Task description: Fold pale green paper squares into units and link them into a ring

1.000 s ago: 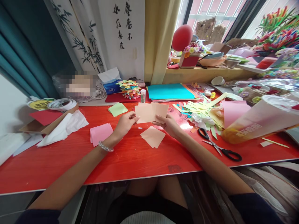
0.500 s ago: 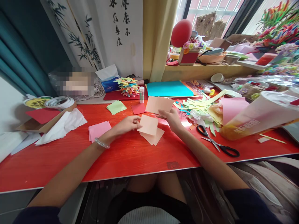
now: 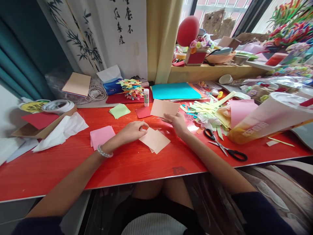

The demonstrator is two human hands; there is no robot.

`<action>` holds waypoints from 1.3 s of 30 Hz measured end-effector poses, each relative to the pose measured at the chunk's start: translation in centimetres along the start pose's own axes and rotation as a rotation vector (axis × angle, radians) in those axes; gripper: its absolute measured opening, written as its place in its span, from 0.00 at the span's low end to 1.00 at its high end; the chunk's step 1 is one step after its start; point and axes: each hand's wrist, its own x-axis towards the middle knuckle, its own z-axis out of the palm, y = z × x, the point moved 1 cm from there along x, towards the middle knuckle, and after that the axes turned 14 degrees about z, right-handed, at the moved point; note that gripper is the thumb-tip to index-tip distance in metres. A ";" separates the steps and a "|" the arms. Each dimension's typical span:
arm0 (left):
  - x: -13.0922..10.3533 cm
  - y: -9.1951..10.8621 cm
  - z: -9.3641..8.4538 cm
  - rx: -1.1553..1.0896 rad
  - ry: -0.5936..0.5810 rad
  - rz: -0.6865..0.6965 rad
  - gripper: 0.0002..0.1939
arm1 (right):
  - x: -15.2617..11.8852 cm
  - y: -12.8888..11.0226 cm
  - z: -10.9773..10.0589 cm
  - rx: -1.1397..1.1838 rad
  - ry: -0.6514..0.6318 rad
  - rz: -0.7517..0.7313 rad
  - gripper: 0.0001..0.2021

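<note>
My right hand [image 3: 176,124] grips a peach paper sheet [image 3: 164,107] by its lower right edge and holds it tilted above the table. Below it, a loose pile of peach paper squares [image 3: 156,141] lies on the red table, fanned at different angles. My left hand [image 3: 136,131] is at the upper left edge of this pile, its index finger and thumb curled and slightly apart. Whether its fingertips touch the paper is hard to see. Pink squares [image 3: 101,135] lie left of the left wrist. A red square [image 3: 143,112] and green squares [image 3: 119,111] lie further back.
Black-handled scissors [image 3: 226,147] lie to the right of my right forearm. Behind them is a heap of paper strips [image 3: 207,111] beside a large tilted cup [image 3: 266,120]. At the back stand a glue stick [image 3: 146,98], a folded-paper ball [image 3: 132,88] and blue sheets [image 3: 174,91].
The square that was in my left hand now lies on the peach pile, and the fingers have loosened. My right hand still holds its sheet in nearly the same place.
</note>
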 end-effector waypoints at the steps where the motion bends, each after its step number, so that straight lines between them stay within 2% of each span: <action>1: -0.1 0.3 0.2 0.058 0.014 0.030 0.18 | 0.0 0.1 0.0 0.003 0.004 0.005 0.15; 4: -0.4 1.2 1.8 0.161 -0.006 0.129 0.29 | 0.3 0.6 0.1 0.006 0.016 0.020 0.12; 6: -0.6 1.7 3.0 0.229 -0.118 0.260 0.37 | 0.4 0.9 0.2 0.006 0.020 0.023 0.12; 9: -0.9 2.0 3.9 0.224 -0.257 0.271 0.43 | 0.6 1.1 0.2 0.006 0.026 0.016 0.13; 13: -0.8 2.0 3.4 0.182 -0.280 0.180 0.40 | 0.6 1.1 0.2 -0.009 0.030 0.005 0.15; 17: -0.8 1.8 2.7 0.131 -0.215 0.198 0.38 | 0.7 1.2 0.1 -0.022 0.030 -0.008 0.15; 22: -1.0 1.7 2.1 0.119 -0.164 0.220 0.29 | 0.8 1.2 0.0 -0.030 0.033 -0.004 0.15; 26: -0.8 1.1 1.8 0.082 -0.248 0.292 0.28 | 0.8 1.1 0.1 -0.030 0.027 0.005 0.15; 31: -0.7 0.3 1.6 -0.001 -0.339 0.372 0.21 | 0.9 1.2 -0.1 -0.043 0.021 0.014 0.15; 35: -1.0 0.6 1.3 -0.031 -0.325 0.352 0.28 | 0.9 1.2 0.0 -0.040 0.014 0.014 0.14; 39: -1.3 1.5 1.0 -0.053 -0.288 0.426 0.26 | 1.1 1.2 0.0 -0.032 0.015 0.013 0.14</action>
